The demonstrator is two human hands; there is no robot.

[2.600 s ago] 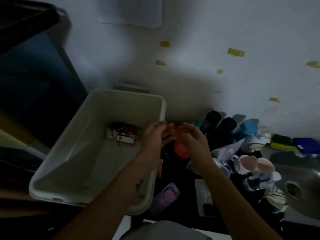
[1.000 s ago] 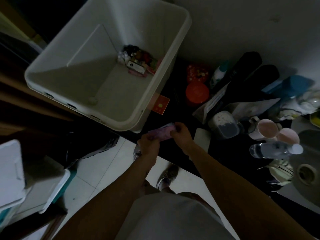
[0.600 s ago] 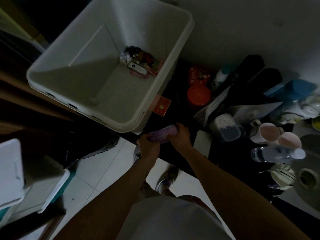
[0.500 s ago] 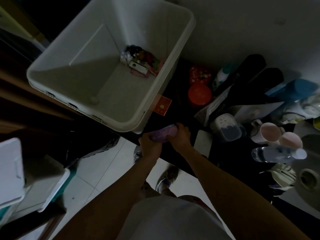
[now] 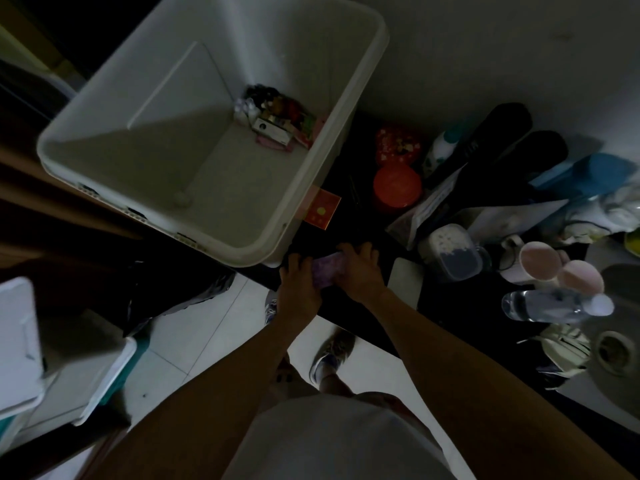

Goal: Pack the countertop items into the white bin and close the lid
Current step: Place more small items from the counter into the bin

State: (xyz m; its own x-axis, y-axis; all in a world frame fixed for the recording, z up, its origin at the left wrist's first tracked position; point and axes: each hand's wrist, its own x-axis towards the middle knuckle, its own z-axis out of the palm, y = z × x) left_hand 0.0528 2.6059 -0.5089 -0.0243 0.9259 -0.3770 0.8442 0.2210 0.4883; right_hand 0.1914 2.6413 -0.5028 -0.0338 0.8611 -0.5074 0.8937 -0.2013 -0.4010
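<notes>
The open white bin point(image 5: 114, 168) stands at the left end of the dark countertop point(image 5: 450, 306), with a small heap of packets point(image 5: 277, 123) in its far right corner. Just below the bin's near right corner, both my hands hold a small purple packet point(image 5: 327, 271) at the counter's front edge. My left hand point(image 5: 298, 285) grips its left end and my right hand point(image 5: 358, 271) covers its right end with curled fingers.
A red card point(image 5: 322, 209) lies beside the bin. Two red tins point(image 5: 396, 183), dark bottles point(image 5: 502, 133), a clear tub point(image 5: 450, 251), pink mugs point(image 5: 540, 261), a water bottle point(image 5: 550, 306) and a flat white pad point(image 5: 405, 282) crowd the counter. The sink point(image 5: 616, 351) is at right. A white lid point(image 5: 17, 341) lies lower left.
Earlier my hands were up beside the bin by the red tin. They have since come down to the counter's front edge and taken hold of the purple packet, holding it there for the last second.
</notes>
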